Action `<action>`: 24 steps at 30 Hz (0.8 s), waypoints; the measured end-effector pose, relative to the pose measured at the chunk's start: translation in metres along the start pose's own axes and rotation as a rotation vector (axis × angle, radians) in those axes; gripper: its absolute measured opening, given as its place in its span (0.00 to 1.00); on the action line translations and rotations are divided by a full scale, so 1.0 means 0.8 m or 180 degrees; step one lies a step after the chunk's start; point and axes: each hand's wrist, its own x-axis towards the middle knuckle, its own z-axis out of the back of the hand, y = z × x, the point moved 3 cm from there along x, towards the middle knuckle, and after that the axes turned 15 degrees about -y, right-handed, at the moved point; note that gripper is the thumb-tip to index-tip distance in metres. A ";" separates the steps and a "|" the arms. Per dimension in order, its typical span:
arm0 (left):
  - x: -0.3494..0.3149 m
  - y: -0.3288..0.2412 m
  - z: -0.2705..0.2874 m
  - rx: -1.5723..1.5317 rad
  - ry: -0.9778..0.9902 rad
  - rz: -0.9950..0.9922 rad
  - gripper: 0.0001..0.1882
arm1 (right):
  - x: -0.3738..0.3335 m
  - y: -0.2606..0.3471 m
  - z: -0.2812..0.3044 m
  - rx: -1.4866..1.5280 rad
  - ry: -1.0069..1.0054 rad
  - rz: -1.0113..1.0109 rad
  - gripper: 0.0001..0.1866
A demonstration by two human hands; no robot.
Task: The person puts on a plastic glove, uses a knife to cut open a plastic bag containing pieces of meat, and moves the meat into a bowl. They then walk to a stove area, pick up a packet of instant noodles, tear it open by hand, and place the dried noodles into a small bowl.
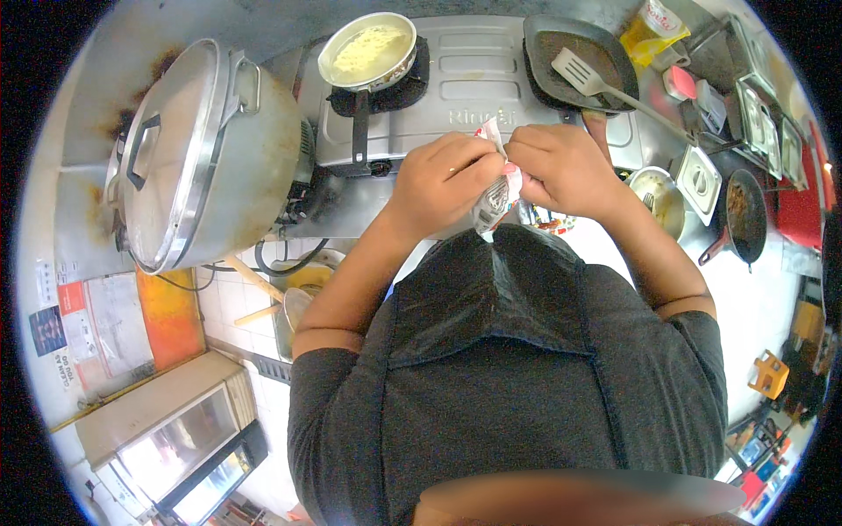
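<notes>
Both hands meet in front of my chest, at the near edge of the stove. Between them is a small white and silver sachet (493, 207) with red print, held upright. My left hand (445, 180) pinches it from the left side. My right hand (561, 168) grips it from the other side, fingers curled close to the left hand's. Past the hands, a saucepan (360, 90) with noodles in pale liquid sits on the left burner of the silver stove (481, 63). Whether the sachet is torn cannot be made out.
A large lidded pot (241, 167) stands at the left. On the right burner is a square pan (548, 83) with a slotted spatula (581, 74) across it. Further right are a metal bowl (674, 195), a steel lid (699, 180), a small frying pan (745, 223) and a yellow pouch (653, 33).
</notes>
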 end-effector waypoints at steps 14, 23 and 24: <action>0.012 -0.002 0.017 0.0459 0.0737 -0.0598 0.10 | -0.003 0.026 0.010 -0.0025 -0.0192 0.0166 0.10; -0.013 0.037 0.045 0.0460 -0.0389 0.0239 0.12 | -0.020 0.007 0.026 -0.0148 -0.0583 -0.0105 0.06; -0.010 0.037 0.045 0.0462 -0.0394 0.0239 0.12 | -0.020 0.007 0.025 -0.0148 -0.0580 -0.0100 0.06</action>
